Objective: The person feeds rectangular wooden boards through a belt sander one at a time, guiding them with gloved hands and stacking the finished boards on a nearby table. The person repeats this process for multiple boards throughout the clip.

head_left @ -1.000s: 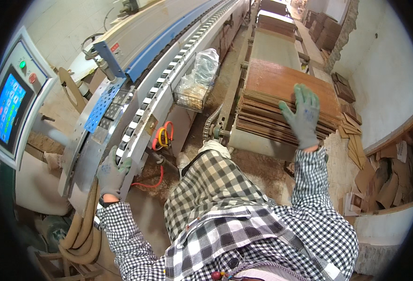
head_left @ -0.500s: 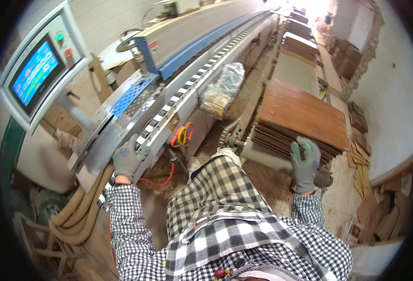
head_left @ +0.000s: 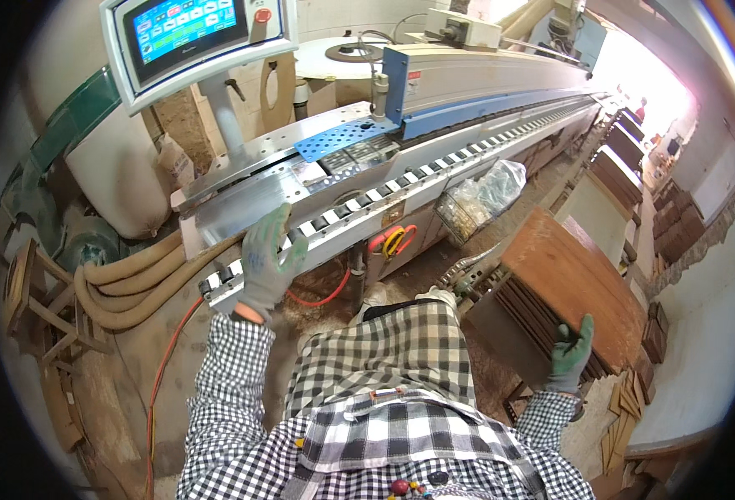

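Note:
My left hand (head_left: 271, 260), in a grey and green work glove, is held above the near end of the machine's roller track (head_left: 334, 218). Its fingers are spread and nothing is in them. To the right, my right hand (head_left: 570, 360), gloved the same way, is at the near edge of a stack of flat brown boards (head_left: 527, 321). One finger points up along the reddish-brown top board (head_left: 580, 279), and the others are bent near its edge. Whether those fingers press on the board or only hover by it is hard to tell.
A control panel with a lit screen (head_left: 186, 33) stands at upper left. Beside the machine hang scissors with red and yellow handles (head_left: 394, 242) and a wire basket with a plastic bag (head_left: 480, 204). Thick hoses (head_left: 126, 296), a wooden stool (head_left: 51, 292) and a red hose (head_left: 157, 383) lie left.
The view has swung to the left, so the machine and boards appear shifted right. My right hand has dropped to the boards' near edge. My left hand stays by the track end, fingers more stretched.

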